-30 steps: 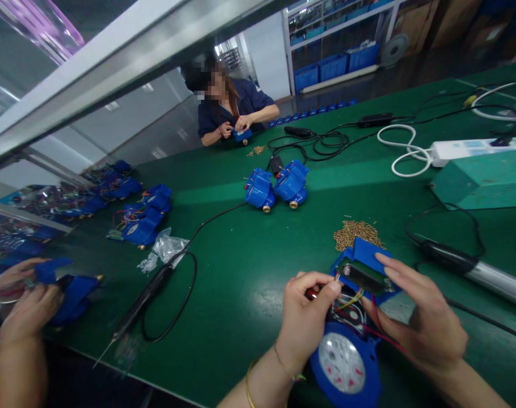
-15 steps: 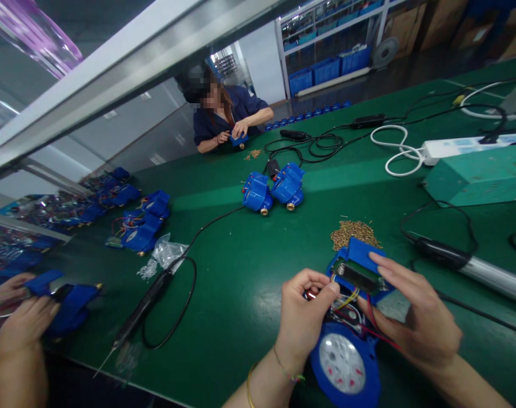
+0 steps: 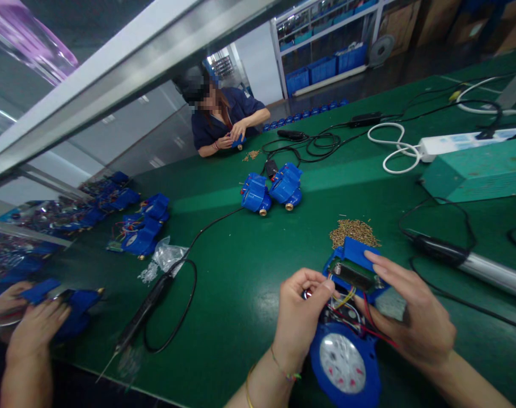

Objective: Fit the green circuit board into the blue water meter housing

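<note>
A blue water meter [image 3: 342, 360] with a round clear dial lies in front of me, its electronics compartment open. Red, yellow and white wires [image 3: 347, 297] run from it to a green circuit board [image 3: 354, 274] in the blue cover [image 3: 355, 251], which is tilted up behind the meter. My right hand [image 3: 415, 311] grips this cover, fingers over its top right edge and thumb side underneath. At the board's left end my left hand [image 3: 303, 306] is closed in a pinch at the wires; the fingertips partly hide what they hold.
Small brass screws [image 3: 355, 232] lie heaped behind the cover. Two blue meters [image 3: 286, 187] stand mid-table. An electric screwdriver [image 3: 145, 311] lies left, a black-and-silver tool [image 3: 466, 260] right, near a green box [image 3: 483, 173]. Co-workers' hands [image 3: 37, 323] work at left; another person [image 3: 228, 116] sits opposite.
My hands and the cover have shifted very slightly left, with the pinch and grip kept. The left co-worker's hands have moved a little right; the opposite person's hands have also shifted.
</note>
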Action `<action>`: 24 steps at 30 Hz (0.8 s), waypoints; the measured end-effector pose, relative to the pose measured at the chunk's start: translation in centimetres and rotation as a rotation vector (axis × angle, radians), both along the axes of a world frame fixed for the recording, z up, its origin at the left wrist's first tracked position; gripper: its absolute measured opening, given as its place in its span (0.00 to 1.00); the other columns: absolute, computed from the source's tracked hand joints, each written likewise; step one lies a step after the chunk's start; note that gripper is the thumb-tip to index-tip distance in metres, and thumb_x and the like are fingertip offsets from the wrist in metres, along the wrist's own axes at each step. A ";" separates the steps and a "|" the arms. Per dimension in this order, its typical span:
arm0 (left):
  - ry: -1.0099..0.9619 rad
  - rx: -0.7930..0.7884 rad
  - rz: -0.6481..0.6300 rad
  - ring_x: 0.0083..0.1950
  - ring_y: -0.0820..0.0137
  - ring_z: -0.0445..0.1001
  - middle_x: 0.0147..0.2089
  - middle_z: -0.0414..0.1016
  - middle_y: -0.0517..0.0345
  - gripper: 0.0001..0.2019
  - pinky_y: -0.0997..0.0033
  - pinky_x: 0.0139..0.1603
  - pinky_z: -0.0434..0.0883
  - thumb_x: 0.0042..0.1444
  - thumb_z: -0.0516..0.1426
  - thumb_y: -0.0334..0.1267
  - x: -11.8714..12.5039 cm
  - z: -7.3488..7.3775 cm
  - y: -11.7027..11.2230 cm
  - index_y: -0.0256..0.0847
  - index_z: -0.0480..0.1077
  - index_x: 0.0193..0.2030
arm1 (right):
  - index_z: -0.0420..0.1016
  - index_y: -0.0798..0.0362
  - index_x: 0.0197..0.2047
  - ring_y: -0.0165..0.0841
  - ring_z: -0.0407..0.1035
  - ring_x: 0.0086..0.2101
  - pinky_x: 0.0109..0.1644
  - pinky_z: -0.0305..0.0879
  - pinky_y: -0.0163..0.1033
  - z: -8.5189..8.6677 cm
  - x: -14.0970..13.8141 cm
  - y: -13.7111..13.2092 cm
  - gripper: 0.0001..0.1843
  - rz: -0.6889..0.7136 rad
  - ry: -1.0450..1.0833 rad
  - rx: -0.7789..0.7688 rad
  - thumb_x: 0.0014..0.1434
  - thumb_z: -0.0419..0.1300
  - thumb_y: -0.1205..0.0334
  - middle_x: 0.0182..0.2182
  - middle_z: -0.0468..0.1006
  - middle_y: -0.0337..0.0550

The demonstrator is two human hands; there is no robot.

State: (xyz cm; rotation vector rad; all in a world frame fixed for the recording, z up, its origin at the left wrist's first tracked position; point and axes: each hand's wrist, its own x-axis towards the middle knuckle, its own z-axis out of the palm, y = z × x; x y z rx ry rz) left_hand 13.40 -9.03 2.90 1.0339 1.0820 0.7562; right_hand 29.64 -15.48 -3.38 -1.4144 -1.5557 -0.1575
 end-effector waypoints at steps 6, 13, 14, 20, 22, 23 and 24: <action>0.011 -0.014 0.009 0.27 0.76 0.69 0.25 0.78 0.59 0.09 0.78 0.32 0.64 0.47 0.67 0.38 0.1 0.1 0.1 0.35 0.73 0.28 | 0.64 0.54 0.61 0.41 0.74 0.51 0.50 0.73 0.43 0.1 -0.2 0.1 0.24 -0.003 -0.007 0.034 0.64 0.63 0.61 0.55 0.75 0.54; -0.028 -0.024 0.003 0.27 0.75 0.72 0.27 0.80 0.56 0.09 0.77 0.34 0.68 0.51 0.65 0.39 -0.1 0.0 0.0 0.35 0.74 0.28 | 0.64 0.53 0.61 0.43 0.75 0.49 0.48 0.75 0.45 0.5 -0.3 0.2 0.24 -0.018 -0.025 0.033 0.65 0.62 0.60 0.54 0.76 0.54; -0.032 -0.025 0.000 0.27 0.75 0.72 0.27 0.80 0.56 0.09 0.77 0.34 0.68 0.52 0.64 0.39 -0.1 -0.1 0.0 0.35 0.74 0.28 | 0.63 0.54 0.62 0.43 0.75 0.49 0.48 0.75 0.44 0.5 -0.3 0.2 0.25 -0.016 -0.036 0.043 0.65 0.62 0.61 0.54 0.76 0.54; -0.042 -0.019 -0.018 0.27 0.74 0.73 0.27 0.81 0.55 0.10 0.75 0.34 0.70 0.52 0.65 0.41 -0.2 -0.2 0.0 0.35 0.76 0.27 | 0.60 0.55 0.65 0.43 0.74 0.50 0.50 0.74 0.43 0.7 -0.4 0.2 0.28 -0.024 -0.061 0.058 0.65 0.62 0.62 0.55 0.74 0.55; -0.034 -0.006 -0.016 0.28 0.74 0.74 0.27 0.81 0.55 0.09 0.75 0.35 0.70 0.52 0.66 0.40 -0.3 -0.2 0.1 0.35 0.76 0.27 | 0.59 0.57 0.67 0.42 0.74 0.51 0.51 0.72 0.42 0.8 -0.4 0.2 0.29 -0.020 -0.087 0.067 0.66 0.62 0.63 0.56 0.73 0.57; -0.028 0.001 -0.017 0.28 0.74 0.74 0.28 0.81 0.55 0.09 0.75 0.35 0.70 0.52 0.66 0.39 -0.4 -0.3 0.1 0.35 0.76 0.27 | 0.59 0.58 0.67 0.42 0.73 0.52 0.51 0.72 0.42 0.8 -0.3 0.2 0.30 -0.018 -0.095 0.073 0.65 0.62 0.63 0.57 0.73 0.57; -0.024 0.009 -0.017 0.29 0.74 0.74 0.28 0.82 0.55 0.09 0.75 0.35 0.70 0.52 0.66 0.39 -0.4 -0.4 0.1 0.35 0.77 0.27 | 0.58 0.58 0.68 0.42 0.73 0.52 0.52 0.71 0.41 0.8 -0.3 0.2 0.30 -0.014 -0.096 0.079 0.65 0.62 0.64 0.57 0.73 0.57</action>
